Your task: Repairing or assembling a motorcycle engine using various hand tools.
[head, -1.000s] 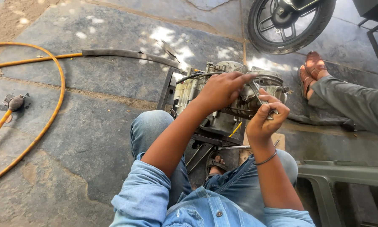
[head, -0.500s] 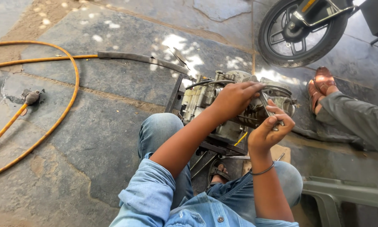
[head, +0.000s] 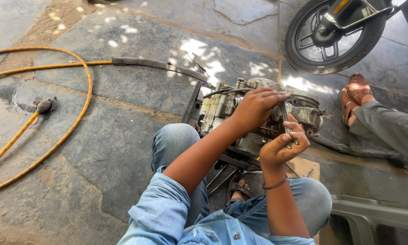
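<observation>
A grimy metal motorcycle engine (head: 222,106) stands on a dark frame on the stone floor between my knees. My left hand (head: 256,108) rests on top of it, fingers curled around the upper end of a thin metal tool (head: 286,119). Just below, my right hand (head: 283,146), with a bangle at the wrist, grips the lower end of the same tool. The tool's tip is hidden behind my fingers.
A yellow hose (head: 54,131) loops over the floor at left, ending in a nozzle (head: 43,105). A motorcycle wheel (head: 333,38) stands at top right. Another person's sandalled feet (head: 356,93) and grey trouser leg (head: 392,129) lie at right. A green plastic chair (head: 376,218) is at bottom right.
The view has shifted, so everything sits lower and further right. Both hands stay on the engine, the right one slightly lower on the tool.
</observation>
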